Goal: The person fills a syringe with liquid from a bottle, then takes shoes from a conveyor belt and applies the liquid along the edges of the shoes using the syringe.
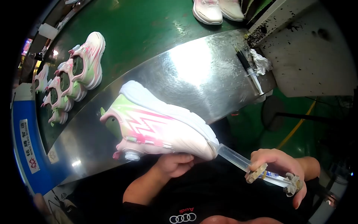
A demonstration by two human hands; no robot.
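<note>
left hand [174, 164] was closed on the shoe [154, 127], gripping it from the near side, under the forefoot; thumb lay along the upper toward the toe, the other fingers mostly hidden. left forearm [143, 188] was bare, slanting up and right from the lower left.

right hand [276, 164] was closed around the syringe [235, 156], fingers bent over the barrel end, back of the hand up. one digit pointed down past the plunger end. right wrist [308, 167] was bare, bent, on the right side. wrappings [257, 173] covered the barrel's rear end, more on the plunger end. syringe tip was at the shoe's toe, by the seam of sole and upper; exact contact too small to tell.

shoe was held tilted on its side, over the near edge of the metal plate [138, 72]: toe right, heel upper left, white sole facing away from the person. upper was white, pink and green, with a round dial [132, 155] on the near side.

below the hands, a black shirt [231, 190] with a rings logo [182, 218]. far right of the plate, a second syringe [249, 69] lay beside a crumpled tissue [261, 62]. farther out, similar shoes [76, 87] stood in a row on the green table [138, 26], left; a pair [207, 11] stood at the top. blue box [41, 164] with a label was at far left; pale panel [309, 56] with dark specks at upper right.
</note>
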